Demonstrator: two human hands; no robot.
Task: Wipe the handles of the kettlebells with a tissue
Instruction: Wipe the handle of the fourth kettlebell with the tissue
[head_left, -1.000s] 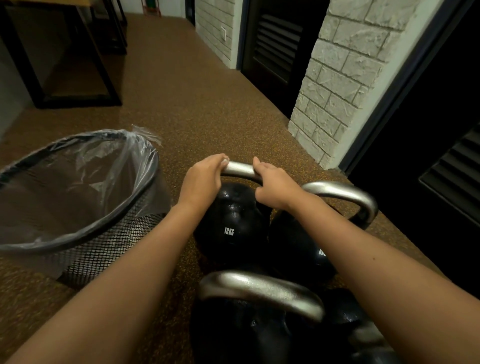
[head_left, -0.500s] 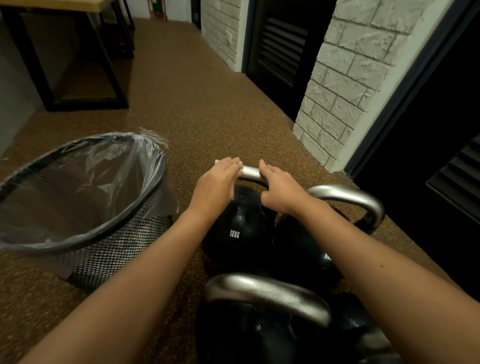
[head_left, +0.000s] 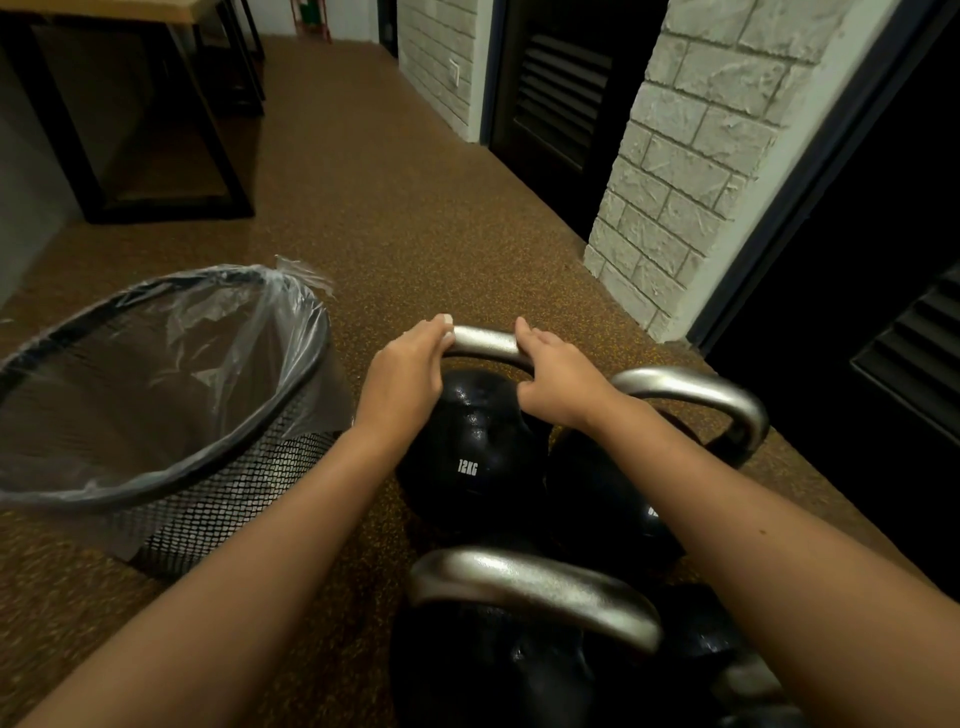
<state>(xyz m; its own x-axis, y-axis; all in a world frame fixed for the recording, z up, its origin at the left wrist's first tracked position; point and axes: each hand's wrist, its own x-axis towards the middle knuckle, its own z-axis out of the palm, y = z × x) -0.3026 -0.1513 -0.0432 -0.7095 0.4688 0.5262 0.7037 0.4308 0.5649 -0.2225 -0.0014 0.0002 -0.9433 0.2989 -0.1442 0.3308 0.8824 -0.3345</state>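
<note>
- Nearest, a kettlebell's silver handle (head_left: 535, 592), just short of the grip.
- Left hand (head_left: 402, 374) clenched round the 12KG kettlebell (head_left: 467, 452) handle (head_left: 485, 343), white tissue (head_left: 445, 321) peeking at its fingertips.
- Right hand (head_left: 558, 384) grasps the same handle, just right of it.
- Left of the grip: lined mesh bin (head_left: 156, 415).
- Right: another kettlebell handle (head_left: 696, 389).
</note>
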